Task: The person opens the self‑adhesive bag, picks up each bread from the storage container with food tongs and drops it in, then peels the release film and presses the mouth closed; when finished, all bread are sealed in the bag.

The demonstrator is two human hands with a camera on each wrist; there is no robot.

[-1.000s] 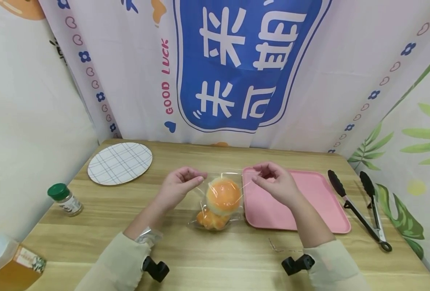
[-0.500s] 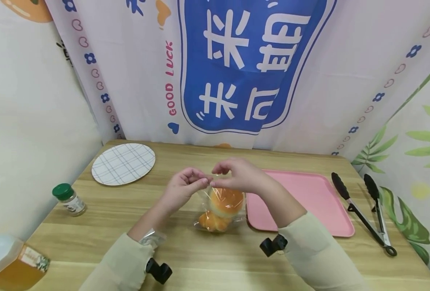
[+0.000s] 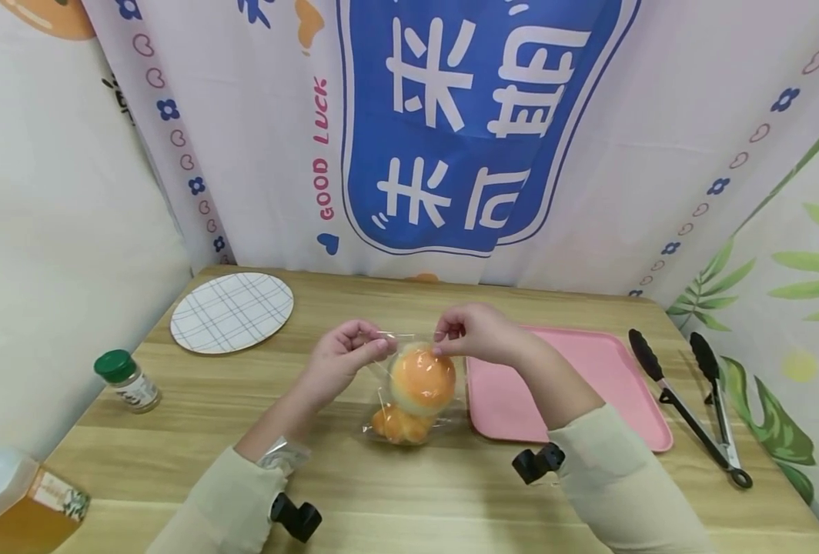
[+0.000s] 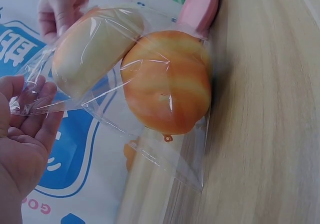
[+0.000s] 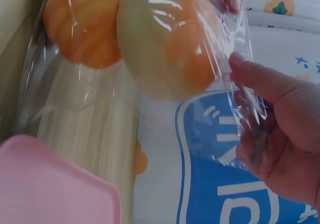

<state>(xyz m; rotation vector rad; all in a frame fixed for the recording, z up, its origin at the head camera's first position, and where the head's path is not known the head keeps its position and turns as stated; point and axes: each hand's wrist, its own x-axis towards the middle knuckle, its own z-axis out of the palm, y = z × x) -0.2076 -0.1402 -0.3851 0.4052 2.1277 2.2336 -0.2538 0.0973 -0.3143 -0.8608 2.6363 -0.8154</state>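
A clear plastic bag (image 3: 454,422) hangs over the middle of the table with two breads in it. Uppermost is a round orange-topped bun (image 3: 423,378) with a pale underside; below it lies a smaller, ridged brown bread roll (image 4: 167,83). My left hand (image 3: 343,358) pinches the bag's upper left corner between thumb and fingers. At the upper right edge, my right hand (image 3: 480,335) pinches the film, close to the bun. In the right wrist view, the thumb and fingers of my right hand (image 5: 285,126) have the crinkled film between them.
Right of the bag lies a pink tray (image 3: 590,377), with black-tipped tongs (image 3: 693,415) beyond it. A checked oval plate (image 3: 232,313) is at the back left. A green-capped spice jar (image 3: 128,381) and a tub of amber liquid (image 3: 25,500) stand along the left side.
My right hand moved left from the bag's far corner until close to my left hand, then back a little to the right. My left hand kept its hold on the bag.
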